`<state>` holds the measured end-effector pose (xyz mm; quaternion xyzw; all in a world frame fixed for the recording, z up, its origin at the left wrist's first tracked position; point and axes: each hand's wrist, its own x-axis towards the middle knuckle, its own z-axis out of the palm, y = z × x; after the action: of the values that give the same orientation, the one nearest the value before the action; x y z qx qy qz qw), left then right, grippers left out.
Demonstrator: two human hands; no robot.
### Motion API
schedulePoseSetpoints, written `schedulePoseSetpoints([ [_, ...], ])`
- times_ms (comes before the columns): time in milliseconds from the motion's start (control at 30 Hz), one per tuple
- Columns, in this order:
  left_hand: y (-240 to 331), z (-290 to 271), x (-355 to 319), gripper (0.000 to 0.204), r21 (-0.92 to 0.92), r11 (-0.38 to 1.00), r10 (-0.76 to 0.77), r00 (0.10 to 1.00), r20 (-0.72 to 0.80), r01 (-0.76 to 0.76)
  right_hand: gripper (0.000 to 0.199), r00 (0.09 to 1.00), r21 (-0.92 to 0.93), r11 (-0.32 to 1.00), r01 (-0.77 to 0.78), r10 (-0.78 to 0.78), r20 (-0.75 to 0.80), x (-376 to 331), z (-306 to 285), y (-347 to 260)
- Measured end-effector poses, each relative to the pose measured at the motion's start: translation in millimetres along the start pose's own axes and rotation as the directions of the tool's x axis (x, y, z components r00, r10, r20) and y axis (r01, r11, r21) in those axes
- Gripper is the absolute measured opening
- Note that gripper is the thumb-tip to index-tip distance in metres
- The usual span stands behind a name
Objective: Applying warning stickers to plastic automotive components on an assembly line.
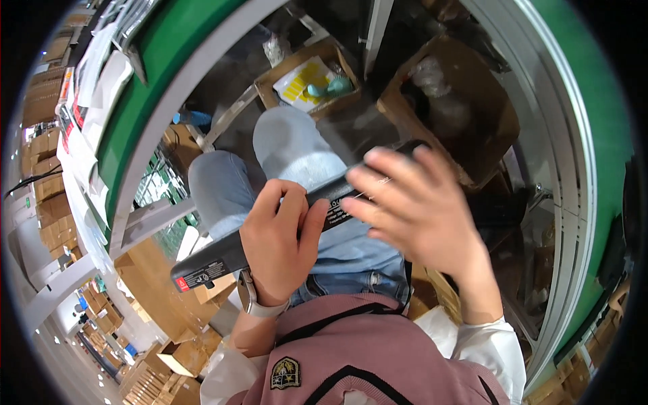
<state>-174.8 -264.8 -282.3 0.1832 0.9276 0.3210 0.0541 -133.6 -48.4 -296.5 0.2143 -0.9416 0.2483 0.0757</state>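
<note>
Across my lap lies a long, slim black electrical device (pixel 223 262), slanting from lower left up to the right. It has a printed label near its middle and a small one with a red patch at its left end. My left hand (pixel 280 236) is closed around its middle, thumb lying along the label. Over its right part my right hand (pixel 418 209) is smeared by motion, fingers spread apart. Whether those fingertips touch the device I cannot tell. A thin pale line shows by them, too blurred to name. The device's right end is partly hidden behind that hand.
Beyond my knees stand a small open cardboard box (pixel 270 94) with a yellow-and-white sheet and teal item inside, and a larger carton (pixel 486 115) with clear plastic. A green-topped, metal-edged table (pixel 175 57) curves around me. Papers (pixel 84 145) lie at the left.
</note>
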Motion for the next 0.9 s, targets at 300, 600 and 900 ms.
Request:
schedulePoseSetpoints([
  [300, -9, -5, -9, 0.012, -0.01, 0.991, 0.136, 0.99, -0.032, -0.136, 0.054, 0.945, -0.281, 0.91, 0.306, -0.326, -0.025, 3, 22, 37],
  [600, 20, -99, -111, 0.027, 0.065, 0.796, 0.403, 0.448, -0.798, -0.602, 0.05, 0.872, -0.011, 0.931, -0.365, 0.338, -0.354, -118, -145, -29],
  [900, 9, -73, -89, 0.009, -0.526, 0.762, 0.268, 0.924, -0.274, -0.377, 0.031, 0.177, 0.322, 0.52, -0.791, 0.698, -0.693, -187, -236, 82],
])
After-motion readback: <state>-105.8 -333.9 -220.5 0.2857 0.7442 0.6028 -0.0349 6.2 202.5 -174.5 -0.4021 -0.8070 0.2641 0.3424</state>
